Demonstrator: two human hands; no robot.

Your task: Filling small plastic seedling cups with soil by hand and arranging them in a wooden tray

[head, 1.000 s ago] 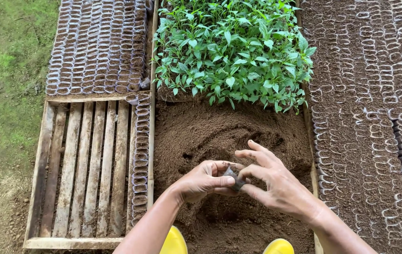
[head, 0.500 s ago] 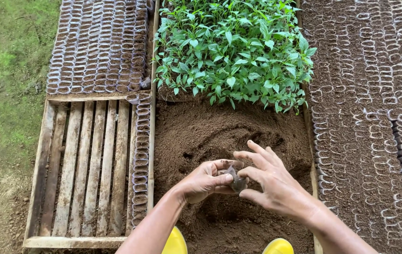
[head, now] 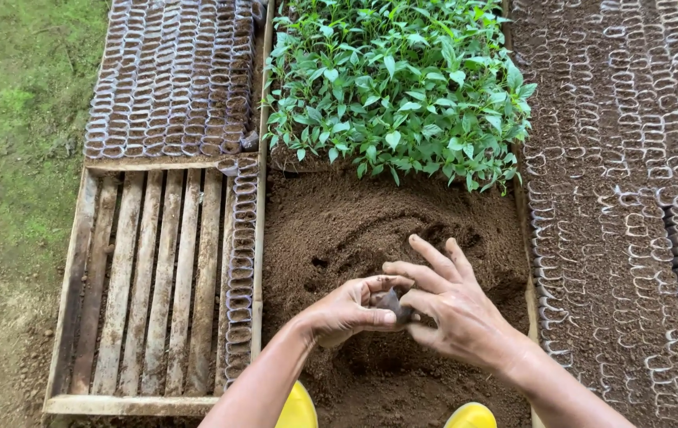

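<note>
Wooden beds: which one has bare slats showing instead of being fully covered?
The left wooden bed: its near part shows bare slats, with only one column of small pots along its right edge. The other beds are covered throughout.

A single head-worn camera looks steeply down from above, close over the soil bed point(head: 355, 230). It faces forward toward the seedlings point(head: 394, 87) at the far edge; yellow boots point(head: 472, 415) show at the near edge.
</note>
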